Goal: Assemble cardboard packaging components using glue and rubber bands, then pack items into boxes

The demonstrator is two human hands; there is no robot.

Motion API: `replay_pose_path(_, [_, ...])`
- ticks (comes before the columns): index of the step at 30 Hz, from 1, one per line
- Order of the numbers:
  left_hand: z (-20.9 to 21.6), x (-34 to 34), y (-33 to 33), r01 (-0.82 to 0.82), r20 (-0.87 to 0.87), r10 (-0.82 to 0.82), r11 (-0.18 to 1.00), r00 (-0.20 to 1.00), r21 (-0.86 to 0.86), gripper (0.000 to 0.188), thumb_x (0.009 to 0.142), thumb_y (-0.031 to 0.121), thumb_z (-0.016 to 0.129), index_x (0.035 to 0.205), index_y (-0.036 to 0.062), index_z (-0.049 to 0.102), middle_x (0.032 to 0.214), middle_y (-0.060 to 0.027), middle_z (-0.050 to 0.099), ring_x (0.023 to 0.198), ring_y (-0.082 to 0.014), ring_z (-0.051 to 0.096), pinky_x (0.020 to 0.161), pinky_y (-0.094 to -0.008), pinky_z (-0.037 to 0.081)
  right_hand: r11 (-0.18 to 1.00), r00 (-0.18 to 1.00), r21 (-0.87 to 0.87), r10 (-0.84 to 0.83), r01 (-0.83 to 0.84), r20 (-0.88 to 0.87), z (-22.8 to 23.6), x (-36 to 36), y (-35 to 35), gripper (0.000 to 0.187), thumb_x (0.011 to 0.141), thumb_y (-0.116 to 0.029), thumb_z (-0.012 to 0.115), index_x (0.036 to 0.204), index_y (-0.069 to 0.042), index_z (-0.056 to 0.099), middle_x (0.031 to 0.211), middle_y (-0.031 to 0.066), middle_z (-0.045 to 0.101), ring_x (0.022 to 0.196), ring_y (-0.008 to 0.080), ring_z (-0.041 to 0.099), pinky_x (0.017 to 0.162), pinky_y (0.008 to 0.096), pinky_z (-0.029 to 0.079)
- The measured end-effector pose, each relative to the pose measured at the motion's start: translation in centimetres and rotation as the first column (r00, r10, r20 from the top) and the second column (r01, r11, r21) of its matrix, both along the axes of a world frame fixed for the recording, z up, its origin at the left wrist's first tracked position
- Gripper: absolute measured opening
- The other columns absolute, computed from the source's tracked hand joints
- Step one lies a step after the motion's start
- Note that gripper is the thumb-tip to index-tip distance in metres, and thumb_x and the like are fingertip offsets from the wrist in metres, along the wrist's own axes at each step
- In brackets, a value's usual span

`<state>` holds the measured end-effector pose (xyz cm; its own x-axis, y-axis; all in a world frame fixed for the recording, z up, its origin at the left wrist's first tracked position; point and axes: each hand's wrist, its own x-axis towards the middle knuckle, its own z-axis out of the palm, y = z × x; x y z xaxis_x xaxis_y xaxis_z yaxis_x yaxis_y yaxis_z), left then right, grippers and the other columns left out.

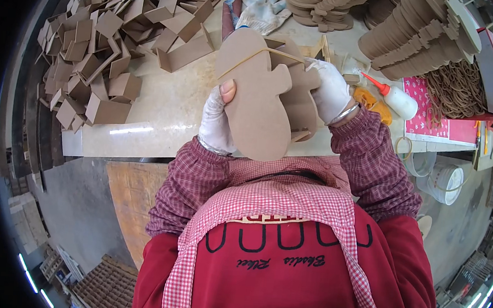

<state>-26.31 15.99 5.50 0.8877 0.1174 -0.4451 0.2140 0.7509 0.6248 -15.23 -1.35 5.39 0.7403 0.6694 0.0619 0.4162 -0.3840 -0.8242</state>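
Observation:
I hold a brown fibreboard cut-out assembly [259,106], two matching rounded panels with a spacer between, upright above the pale worktable [163,110]. My left hand [217,123], in a white glove with the thumb tip bare, grips its left edge. My right hand [329,91], also gloved in white, grips the right side near the top. A thin rubber band [254,55] runs slantwise across the upper part of the front panel toward my right hand.
A heap of folded brown board brackets [101,44] covers the table's left. Stacks of flat cut-out shapes [418,34] stand at the back right. A white glue bottle with a red nozzle [398,99], spare gloves [260,13], rubber bands [457,89] and a white bucket [444,181] lie to the right.

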Motion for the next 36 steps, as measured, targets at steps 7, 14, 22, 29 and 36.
replay_pose_path(7, [-0.7,-0.6,-0.1,0.085,0.079,-0.080,0.994,0.994,-0.072,0.075,0.070,0.036,0.067,0.128,0.0008,0.036,0.114,-0.0192,0.050,0.095,-0.0298,0.053,0.083,-0.0419,0.043,0.930,0.864,0.244,-0.126,0.274,-0.488,-1.4,-0.4,0.0,0.022,0.079,-0.011,0.058,0.099,-0.003,0.063,0.096,0.0084,0.064,0.078,0.0149,0.058,0.072,0.0287,0.049])
replay_pose_path(14, [-1.4,0.3,1.6,-0.011,0.201,0.058,0.973,0.978,-0.229,0.065,0.072,0.034,0.067,0.124,0.0021,0.042,0.109,-0.0149,0.055,0.086,-0.0258,0.059,0.075,-0.0380,0.049,0.452,0.386,0.598,0.478,0.662,-0.789,-2.4,0.2,-0.3,0.014,0.089,-0.019,0.052,0.091,-0.007,0.060,0.085,0.0069,0.061,0.075,0.0183,0.055,0.077,0.0319,0.044])
replay_pose_path(22, [-0.3,1.8,3.5,-0.219,0.223,0.265,0.953,0.938,-0.211,0.056,0.077,0.030,0.065,0.122,0.0038,0.045,0.109,-0.0118,0.057,0.086,-0.0230,0.061,0.074,-0.0347,0.052,0.209,0.368,0.743,0.764,0.636,-0.530,-0.5,-0.3,-1.7,0.019,0.091,-0.017,0.046,0.079,-0.006,0.055,0.058,-0.0035,0.040,0.054,0.0086,0.037,0.055,0.0240,0.030])
replay_pose_path(29, [0.1,3.6,4.7,-0.395,0.184,0.396,0.918,0.900,-0.045,0.053,0.079,0.027,0.064,0.121,0.0032,0.044,0.110,-0.0125,0.055,0.088,-0.0217,0.060,0.080,-0.0321,0.050,0.388,0.628,0.753,0.416,0.531,-0.657,1.5,-4.3,-2.4,0.025,0.089,-0.014,0.049,0.100,0.004,0.062,0.055,-0.0033,0.038,0.049,0.0079,0.033,0.049,0.0223,0.024])
replay_pose_path(36, [-0.6,4.5,2.4,-0.342,0.339,0.250,0.907,0.907,0.245,0.044,0.081,0.016,0.064,0.120,0.0042,0.046,0.104,-0.0094,0.057,0.088,-0.0190,0.059,0.080,-0.0297,0.049,0.656,0.820,0.609,-0.025,0.446,-0.572,4.7,-5.7,0.9,0.026,0.086,-0.004,0.052,0.108,0.007,0.059,0.063,-0.0001,0.047,0.055,0.0112,0.041,0.054,0.0243,0.035])
